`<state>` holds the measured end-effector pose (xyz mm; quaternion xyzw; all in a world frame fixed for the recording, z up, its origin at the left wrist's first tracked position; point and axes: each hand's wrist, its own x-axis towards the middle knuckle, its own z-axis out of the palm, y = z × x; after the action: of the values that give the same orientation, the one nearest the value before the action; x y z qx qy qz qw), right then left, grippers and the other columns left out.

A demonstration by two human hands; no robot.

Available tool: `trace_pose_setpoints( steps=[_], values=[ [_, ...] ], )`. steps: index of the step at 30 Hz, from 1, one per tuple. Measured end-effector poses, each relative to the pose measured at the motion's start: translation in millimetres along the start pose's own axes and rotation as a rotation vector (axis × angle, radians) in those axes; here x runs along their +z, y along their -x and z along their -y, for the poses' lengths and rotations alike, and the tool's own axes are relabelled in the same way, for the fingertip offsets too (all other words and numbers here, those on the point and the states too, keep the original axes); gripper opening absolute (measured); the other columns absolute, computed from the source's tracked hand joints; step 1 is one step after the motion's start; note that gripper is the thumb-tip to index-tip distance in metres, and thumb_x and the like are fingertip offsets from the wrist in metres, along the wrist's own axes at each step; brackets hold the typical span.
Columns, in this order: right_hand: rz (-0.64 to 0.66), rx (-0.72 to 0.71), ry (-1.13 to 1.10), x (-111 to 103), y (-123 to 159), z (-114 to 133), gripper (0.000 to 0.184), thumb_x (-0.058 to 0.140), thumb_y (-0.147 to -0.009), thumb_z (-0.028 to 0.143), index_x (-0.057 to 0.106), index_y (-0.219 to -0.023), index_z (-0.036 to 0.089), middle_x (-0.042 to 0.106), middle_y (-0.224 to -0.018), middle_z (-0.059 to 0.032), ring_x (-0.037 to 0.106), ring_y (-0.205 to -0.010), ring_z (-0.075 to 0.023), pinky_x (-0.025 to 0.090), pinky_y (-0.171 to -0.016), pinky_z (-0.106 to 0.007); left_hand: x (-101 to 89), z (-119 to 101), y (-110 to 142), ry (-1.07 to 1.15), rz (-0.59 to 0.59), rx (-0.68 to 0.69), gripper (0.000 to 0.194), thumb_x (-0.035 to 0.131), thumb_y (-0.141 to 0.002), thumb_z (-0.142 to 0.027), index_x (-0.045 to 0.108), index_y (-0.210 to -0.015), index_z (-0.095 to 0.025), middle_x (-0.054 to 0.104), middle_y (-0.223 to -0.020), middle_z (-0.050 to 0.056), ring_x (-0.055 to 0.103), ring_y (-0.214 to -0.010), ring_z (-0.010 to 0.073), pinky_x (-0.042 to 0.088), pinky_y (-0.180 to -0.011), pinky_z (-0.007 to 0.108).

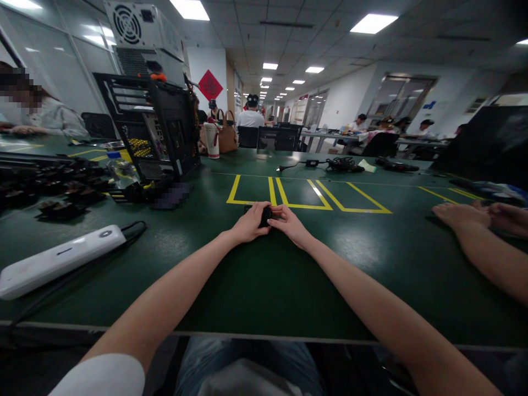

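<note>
Both my hands meet on the green table [256, 275] just in front of the yellow tape boxes [305, 195]. My left hand [249, 223] curls its fingers around a small black object [265, 215]. My right hand [289, 223] pinches the same black object from the other side. The object is mostly hidden between my fingers and I cannot make out what it is.
An open black computer case [157, 129] stands at the left, with several black parts [53, 187] beside it. A white power strip [58, 258] lies near the front left edge. Another person's forearms [482, 231] rest at the right. Cables [342, 164] lie farther back.
</note>
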<state>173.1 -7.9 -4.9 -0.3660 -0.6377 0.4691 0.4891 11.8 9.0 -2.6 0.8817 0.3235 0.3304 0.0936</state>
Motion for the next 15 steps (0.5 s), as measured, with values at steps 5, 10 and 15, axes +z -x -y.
trace_pose_setpoints(
  steps=[5,10,15],
  values=[
    [-0.016,0.016,-0.011,2.3,1.1,2.2,0.024,0.059,-0.066,0.032,0.049,-0.086,0.023,0.051,-0.094,0.0000,0.052,-0.082,-0.0117,0.044,-0.077,-0.032,0.9,0.8,-0.6,-0.001,-0.010,0.007,0.059,0.056,-0.066,-0.025,0.027,-0.117,-0.018,0.037,-0.114,0.010,0.039,-0.107,0.0237,0.037,-0.088,0.041],
    [-0.011,0.019,-0.013,1.3,-1.0,-0.3,0.033,0.059,-0.065,0.031,0.048,-0.095,0.024,0.051,-0.095,-0.0006,0.053,-0.082,-0.0123,0.043,-0.078,-0.034,0.1,-0.5,-0.8,-0.004,-0.006,0.004,0.058,0.056,-0.066,-0.024,0.027,-0.116,-0.018,0.038,-0.112,0.009,0.040,-0.106,0.0239,0.038,-0.087,0.040],
    [0.005,-0.009,-0.013,-0.8,-2.0,-2.6,0.031,0.061,-0.063,0.028,0.050,-0.092,0.023,0.051,-0.098,-0.0003,0.053,-0.087,-0.0129,0.040,-0.083,-0.033,-0.2,-0.3,-0.5,0.003,-0.004,-0.001,0.059,0.057,-0.066,-0.024,0.027,-0.116,-0.018,0.038,-0.113,0.009,0.041,-0.106,0.0239,0.038,-0.087,0.041]
  ],
)
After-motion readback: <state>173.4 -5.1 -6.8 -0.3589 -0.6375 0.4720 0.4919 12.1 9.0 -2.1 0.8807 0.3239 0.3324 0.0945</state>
